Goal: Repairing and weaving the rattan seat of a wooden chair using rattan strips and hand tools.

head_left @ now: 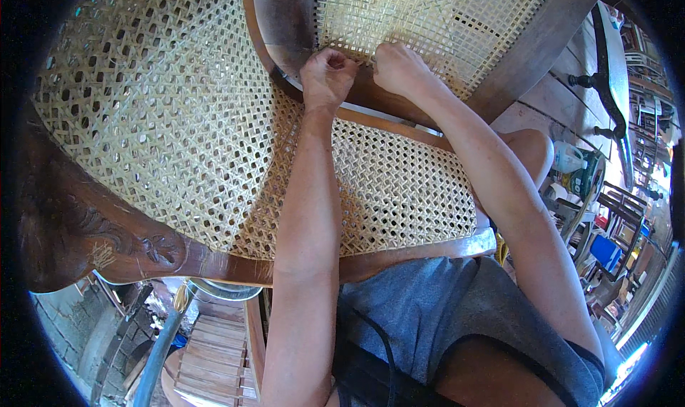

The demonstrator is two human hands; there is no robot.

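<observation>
A carved wooden bench with woven cane panels fills the upper part of the head view. My left hand [328, 77] is closed in a pinch at the lower left corner of the half-woven cane panel [399, 11], near its wooden frame [382, 93]. Close to its right, my right hand [401, 68] is curled shut against the lower edge of the same panel. Whatever thin thing the fingers grip is too small to make out. Beneath my forearms spreads the finished cane seat [399, 186], and at left a larger cane panel [157, 100] curves upward.
A carved dark rail [143, 243] borders the left panel. Below it stands a slatted wooden stool or bench [214, 353] beside a grey pipe [160, 350]. Stacked chairs, a blue piece [605, 253] and a pale plastic jug [569, 157] crowd the right side.
</observation>
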